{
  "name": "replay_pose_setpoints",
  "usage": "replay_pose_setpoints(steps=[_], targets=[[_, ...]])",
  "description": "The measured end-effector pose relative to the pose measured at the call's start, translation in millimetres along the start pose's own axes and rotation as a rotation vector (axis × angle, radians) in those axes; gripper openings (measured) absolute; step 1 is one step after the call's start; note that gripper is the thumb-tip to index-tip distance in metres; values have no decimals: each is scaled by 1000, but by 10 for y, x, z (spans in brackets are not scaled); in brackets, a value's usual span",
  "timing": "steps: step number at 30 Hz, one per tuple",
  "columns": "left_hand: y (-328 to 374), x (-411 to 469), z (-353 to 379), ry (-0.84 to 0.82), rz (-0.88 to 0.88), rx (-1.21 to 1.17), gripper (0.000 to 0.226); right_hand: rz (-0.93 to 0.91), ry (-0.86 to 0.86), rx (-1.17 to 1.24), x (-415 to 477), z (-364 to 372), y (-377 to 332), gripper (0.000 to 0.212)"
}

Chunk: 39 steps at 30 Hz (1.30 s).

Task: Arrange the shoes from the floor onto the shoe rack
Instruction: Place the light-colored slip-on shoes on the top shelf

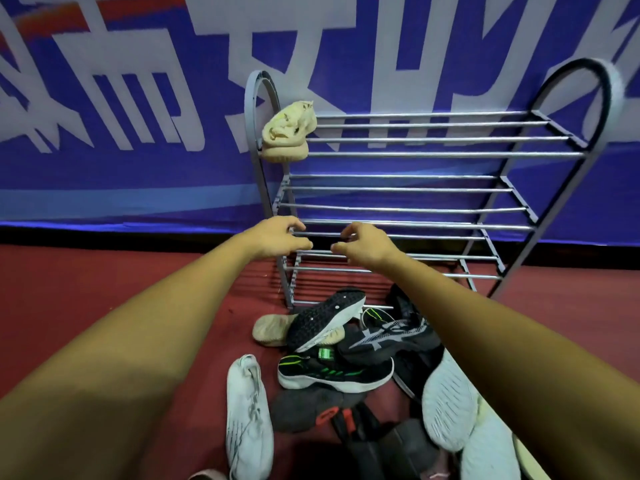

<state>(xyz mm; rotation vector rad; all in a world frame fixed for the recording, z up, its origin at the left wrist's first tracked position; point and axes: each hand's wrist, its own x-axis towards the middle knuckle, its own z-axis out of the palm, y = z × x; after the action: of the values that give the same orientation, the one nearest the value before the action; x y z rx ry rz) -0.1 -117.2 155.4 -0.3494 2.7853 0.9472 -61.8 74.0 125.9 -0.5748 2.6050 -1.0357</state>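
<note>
Red floor holds jumbled shoes; cream shoe on rack points backward; left hand, right hand half-curled, empty.

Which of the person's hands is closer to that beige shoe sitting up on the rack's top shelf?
The left hand. It hangs below the beige shoe, nearly under the rack's left end; the right hand is further right. Both hands are empty.
</note>
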Motion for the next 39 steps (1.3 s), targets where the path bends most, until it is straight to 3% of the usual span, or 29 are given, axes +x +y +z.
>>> replay_pose_setpoints(steps=[4, 11, 18, 22, 25, 29, 33, 35, 39], targets=[[-39, 35, 385, -70, -12, 125, 56, 79, -65, -95, -105, 133, 321, 44], [-310, 246, 901, -167, -29, 273, 54, 195, -203, -54, -143, 736, 867, 33], [-956, 514, 1423, -317, -155, 339, 56, 227, -323, -127, 128, 1345, 1109, 40], [-1343, 663, 1583, -304, -234, 360, 53, 227, -385, -189, 293, 1752, 1179, 44], [-1594, 780, 1759, -284, -286, 401, 60, 265, -386, -180, 435, 1970, 1215, 56], [-1858, 935, 1985, -277, -317, 404, 80, 297, -345, -160, 604, 2149, 1316, 56], [-2028, 1043, 2026, -212, -250, 438, 77, 270, -311, -117, 614, 2209, 1427, 49], [-2085, 1084, 2036, -200, -267, 504, 86, 232, -305, -97, 603, 2194, 1481, 40], [-2049, 1135, 2062, -269, -288, 583, 89, 187, -312, -28, 543, 2108, 1576, 27]])
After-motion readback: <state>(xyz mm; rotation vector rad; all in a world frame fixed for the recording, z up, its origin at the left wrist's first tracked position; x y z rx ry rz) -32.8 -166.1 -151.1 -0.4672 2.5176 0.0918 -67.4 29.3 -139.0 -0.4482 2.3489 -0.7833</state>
